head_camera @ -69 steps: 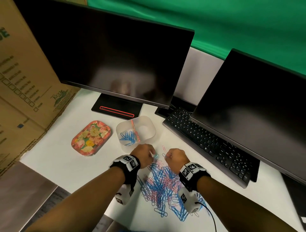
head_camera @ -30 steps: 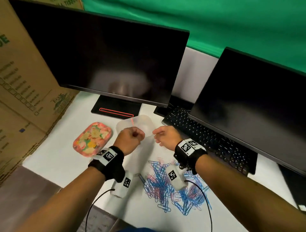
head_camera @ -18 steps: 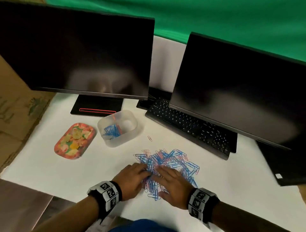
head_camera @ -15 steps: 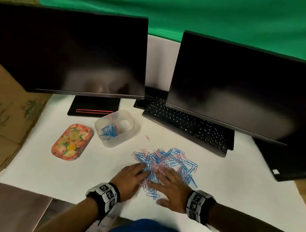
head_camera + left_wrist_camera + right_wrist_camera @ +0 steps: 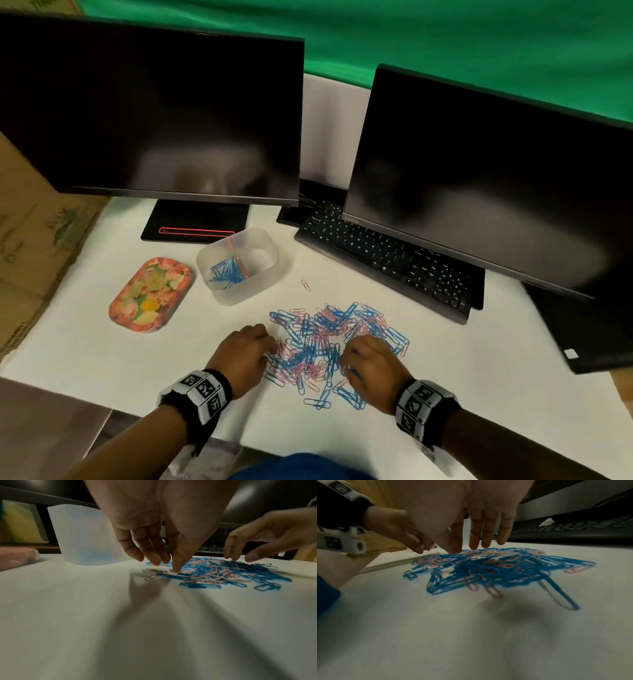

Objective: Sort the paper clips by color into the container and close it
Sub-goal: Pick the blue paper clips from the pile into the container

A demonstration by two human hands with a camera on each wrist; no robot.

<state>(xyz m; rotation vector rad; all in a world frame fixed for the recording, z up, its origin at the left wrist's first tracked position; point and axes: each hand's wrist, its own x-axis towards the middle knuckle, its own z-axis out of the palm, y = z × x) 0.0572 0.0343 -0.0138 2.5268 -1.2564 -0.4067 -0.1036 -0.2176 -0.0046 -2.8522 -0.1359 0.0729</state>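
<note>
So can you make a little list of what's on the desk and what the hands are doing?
pile: blue and pink paper clips mixed on the white desk
container: clear tub, open, blue clips in its left part, divider inside
lid: flowery lid lying left of the tub
stray clip: one pink clip apart from the pile
left hand: fingertips down on the pile's left edge
right hand: fingers spread over the pile

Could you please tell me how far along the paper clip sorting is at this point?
Early. Done: some blue clips lie left of the divider in the container. In hand: the left hand and right hand pick at the mixed pile, nothing gripped. Left: nearly the whole pile, a stray pink clip, and closing with the lid.
</note>
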